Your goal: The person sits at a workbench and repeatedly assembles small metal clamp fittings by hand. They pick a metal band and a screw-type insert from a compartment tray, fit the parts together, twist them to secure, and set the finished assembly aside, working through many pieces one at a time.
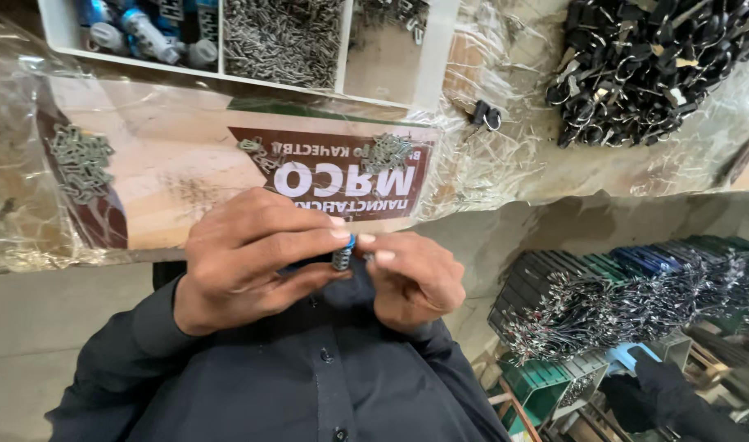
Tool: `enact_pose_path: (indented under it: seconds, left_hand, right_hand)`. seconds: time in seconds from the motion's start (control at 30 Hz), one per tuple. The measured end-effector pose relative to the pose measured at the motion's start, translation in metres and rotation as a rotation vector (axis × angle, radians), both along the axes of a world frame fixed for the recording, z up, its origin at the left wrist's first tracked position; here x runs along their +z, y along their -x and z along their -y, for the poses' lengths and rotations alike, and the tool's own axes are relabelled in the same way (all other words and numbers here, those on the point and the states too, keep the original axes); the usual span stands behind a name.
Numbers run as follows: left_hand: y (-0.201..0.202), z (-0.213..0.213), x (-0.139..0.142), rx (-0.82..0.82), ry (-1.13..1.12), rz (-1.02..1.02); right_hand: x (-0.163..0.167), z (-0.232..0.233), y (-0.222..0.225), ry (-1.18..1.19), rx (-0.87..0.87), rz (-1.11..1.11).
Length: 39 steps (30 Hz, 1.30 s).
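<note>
Two hands meet in front of my chest, and one small piece sits between them: a short ribbed metal part with a blue cap (343, 252). My left hand (252, 262) is curled over it, thumb and forefinger pinching the capped end; my right hand (415, 282) grips the lower end with its fingertips, the other fingers folded in. Neither hand is loose, and the piece is off the bench, in the air above my dark shirt.

I judge this to be the fitting step, cap and metal body being pressed or turned together. How fully they are seated I cannot tell, since my fingers hide the joint. The next move calls for a steady pinch and a straight push, because a piece this small would slip easily.

Beyond my hands, the clear plastic sheet (489, 176) covers the bench, with little heaps of metal clips (80, 164) lying on it. The white divided tray (424, 78) holds more blue-capped pieces (145, 33) in one compartment. A black pile of ringed parts (653, 65) lies to the right, well apart, and another person's dark sleeve (661, 397) shows low on that side
</note>
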<state>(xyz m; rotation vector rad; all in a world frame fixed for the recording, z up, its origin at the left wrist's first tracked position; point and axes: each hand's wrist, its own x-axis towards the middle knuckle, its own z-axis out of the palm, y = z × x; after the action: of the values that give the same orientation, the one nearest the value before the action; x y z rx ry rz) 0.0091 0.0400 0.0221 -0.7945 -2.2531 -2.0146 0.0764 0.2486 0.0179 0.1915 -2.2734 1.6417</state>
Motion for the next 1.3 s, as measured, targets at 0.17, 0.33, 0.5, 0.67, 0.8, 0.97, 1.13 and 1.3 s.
enact_pose_path:
  seconds: [0.17, 0.33, 0.5, 0.67, 0.8, 0.97, 1.13, 1.3]
  left_hand:
    - [-0.001, 0.002, 0.000, 0.003, 0.032, -0.040]
    - [-0.002, 0.003, -0.003, 0.027, 0.051, -0.079]
    - [-0.002, 0.005, -0.004, 0.028, 0.081, -0.120]
    - [0.001, 0.008, 0.001, 0.014, 0.024, -0.069]
    - [0.008, 0.014, 0.003, 0.074, 0.056, -0.017]
    - [0.016, 0.009, 0.005, 0.076, 0.078, 0.009]
    - [0.018, -0.002, 0.008, 0.029, 0.072, -0.030]
    - [0.012, -0.013, 0.001, -0.059, 0.051, -0.033]
  right_hand:
    - [-0.002, 0.007, 0.003, 0.144, 0.081, 0.074]
    - [-0.004, 0.004, 0.004, 0.166, 0.121, 0.203]
    - [-0.009, -0.006, 0.000, 0.611, 0.156, 0.527]
    - [-0.010, -0.017, -0.005, 0.521, 0.034, 0.534]
    - [-0.015, -0.024, -0.007, -0.675, -0.079, 0.057]
    - [-0.024, -0.030, -0.009, -0.792, 0.001, 0.152]
    - [-0.036, -0.048, -0.003, -0.695, 0.241, -0.178]
    - [-0.031, -0.037, -0.022, 0.201, 0.163, 0.257]
